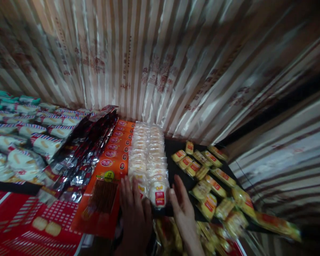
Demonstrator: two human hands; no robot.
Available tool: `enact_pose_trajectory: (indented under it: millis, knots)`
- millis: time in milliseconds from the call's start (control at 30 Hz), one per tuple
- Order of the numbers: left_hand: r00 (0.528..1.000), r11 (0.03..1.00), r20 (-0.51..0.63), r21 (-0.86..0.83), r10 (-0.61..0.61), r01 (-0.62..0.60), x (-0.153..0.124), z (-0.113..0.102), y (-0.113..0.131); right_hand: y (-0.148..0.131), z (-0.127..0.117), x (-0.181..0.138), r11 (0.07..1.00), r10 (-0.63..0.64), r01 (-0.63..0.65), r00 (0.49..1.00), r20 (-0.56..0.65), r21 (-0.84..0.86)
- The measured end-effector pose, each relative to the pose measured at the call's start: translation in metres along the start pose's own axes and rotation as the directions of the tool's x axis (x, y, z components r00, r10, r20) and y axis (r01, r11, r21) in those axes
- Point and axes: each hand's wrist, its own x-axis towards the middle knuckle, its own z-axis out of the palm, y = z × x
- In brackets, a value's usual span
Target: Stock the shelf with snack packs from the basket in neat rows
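Two rows of clear-wrapped pale round cakes point(148, 156) with red labels run back along a dark shelf point(173, 149). My left hand point(134, 213) lies with fingers stretched forward against the near left end of the rows. My right hand point(182, 209) presses flat, fingers extended, against the near right side, beside the front cake point(158, 193). Neither hand grips anything.
Orange snack packs point(113, 160) lie left of the cakes, then dark foil packets point(88, 149) and white striped bags point(24, 142). Loose yellow snack packets point(210, 181) are scattered on the right. Red boxes point(24, 220) sit at front left. A striped curtain wall point(160, 64) stands behind.
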Motion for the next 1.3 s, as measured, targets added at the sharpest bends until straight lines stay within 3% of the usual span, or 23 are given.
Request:
enact_pose_trajectory:
  millis: [100, 267, 600, 967, 1100, 1167, 1300]
  knots:
    - [1.0, 0.999, 0.017, -0.043, -0.025, 0.025, -0.005, -0.001, -0.003, 0.01, 0.005, -0.02, 0.984, -0.025, 0.021, 1.0, -0.018, -0.178]
    - [0.998, 0.99, 0.055, -0.139, -0.025, 0.032, -0.008, 0.005, -0.01, 0.015, 0.022, -0.022, 0.914, -0.179, 0.153, 0.983, -0.033, -0.376]
    - [0.999, 0.997, -0.033, -0.071, -0.012, 0.01, -0.002, 0.014, -0.009, 0.023, 0.033, -0.022, 0.841, -0.371, 0.304, 0.926, -0.068, -0.448]
    - [0.998, 0.997, -0.052, -0.069, -0.025, 0.021, 0.001, 0.018, -0.015, 0.025, 0.037, -0.02, 0.813, -0.408, 0.32, 0.909, -0.083, -0.487]
    - [0.998, 0.995, -0.041, -0.089, -0.037, 0.034, 0.001, 0.018, -0.016, 0.015, 0.033, -0.024, 0.659, -0.558, 0.435, 0.829, -0.012, -0.614]
    - [0.998, 0.992, -0.041, -0.113, -0.051, 0.046, 0.0, 0.02, -0.016, 0.009, 0.03, -0.027, 0.547, -0.617, 0.507, 0.782, 0.089, -0.666]
    - [0.996, 0.985, -0.037, -0.158, -0.077, 0.071, 0.0, 0.024, -0.018, -0.001, 0.034, -0.033, 0.403, -0.623, 0.572, 0.743, 0.244, -0.714]
